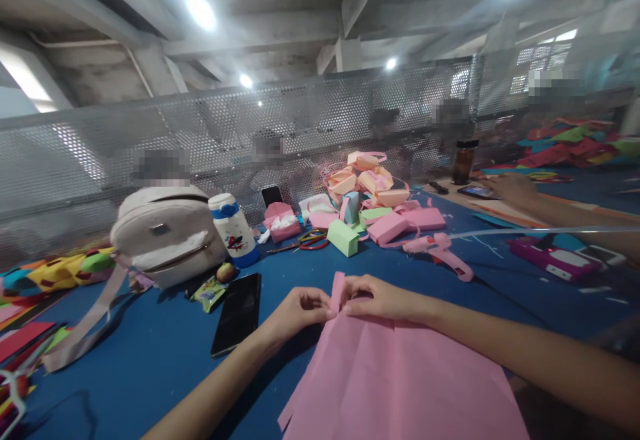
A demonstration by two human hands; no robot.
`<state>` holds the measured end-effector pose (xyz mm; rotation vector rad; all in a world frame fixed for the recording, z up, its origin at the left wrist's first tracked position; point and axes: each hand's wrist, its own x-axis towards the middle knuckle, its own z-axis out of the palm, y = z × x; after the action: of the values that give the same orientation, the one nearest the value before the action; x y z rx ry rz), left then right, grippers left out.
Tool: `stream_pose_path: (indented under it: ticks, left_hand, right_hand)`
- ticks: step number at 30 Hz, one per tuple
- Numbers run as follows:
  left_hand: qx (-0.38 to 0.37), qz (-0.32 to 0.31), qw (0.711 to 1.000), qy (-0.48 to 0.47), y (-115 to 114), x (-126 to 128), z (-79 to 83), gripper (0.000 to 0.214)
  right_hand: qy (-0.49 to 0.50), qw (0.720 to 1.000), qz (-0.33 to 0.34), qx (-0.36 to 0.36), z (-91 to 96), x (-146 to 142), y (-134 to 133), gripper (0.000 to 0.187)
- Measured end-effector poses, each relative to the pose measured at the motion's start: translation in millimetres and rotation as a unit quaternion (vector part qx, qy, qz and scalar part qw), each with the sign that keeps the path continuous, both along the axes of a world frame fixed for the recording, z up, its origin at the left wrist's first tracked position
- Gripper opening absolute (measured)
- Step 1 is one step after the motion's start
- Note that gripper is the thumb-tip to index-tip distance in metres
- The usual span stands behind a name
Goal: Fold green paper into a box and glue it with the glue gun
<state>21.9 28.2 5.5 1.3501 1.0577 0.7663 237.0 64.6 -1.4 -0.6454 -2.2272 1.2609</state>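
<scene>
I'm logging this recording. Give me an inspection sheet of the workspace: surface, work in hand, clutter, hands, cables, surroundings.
Surface: blue tabletop, pale scraps at right.
Work in hand: large pink sheet, with a narrow pink strip standing at its top edge.
Clutter: backpack, bottle, dark-screened phone, scissors, peach paper pieces, pink glue gun.
Hands: left hand and right hand meet at the sheet's top edge, fingertips pinching the paper beside the strip.
Cables: dark cord trailing from the glue gun's handle.
Surroundings: perforated metal screen behind the table, lit ceiling lights, another person's arm at right.
</scene>
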Motion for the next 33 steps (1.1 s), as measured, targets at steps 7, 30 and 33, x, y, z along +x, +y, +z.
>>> stream_pose_path:
  ticks: [7, 30, 33]
  left_hand:
    - [0.01, 0.0, 1.0, -0.001, 0.6, -2.1, -0.9, 0.038]
    - [-0.007, -0.064, 0.998, 0.026, 5.9, -12.6, -3.7, 0.035]
    - [-0.002, -0.063, 0.997, 0.032, 5.5, -11.8, -1.7, 0.034]
  right_hand:
    - [-0.001, 1.0, 0.006, 0.02, 2.1, 1.6, 0.4, 0.011]
    - [-0.008, 1.0, -0.016, 0.001, 2.5, 1.9, -0.6, 0.012]
    - [0.0, 1.0, -0.005, 0.01, 2.3, 1.7, -0.6, 0.008]
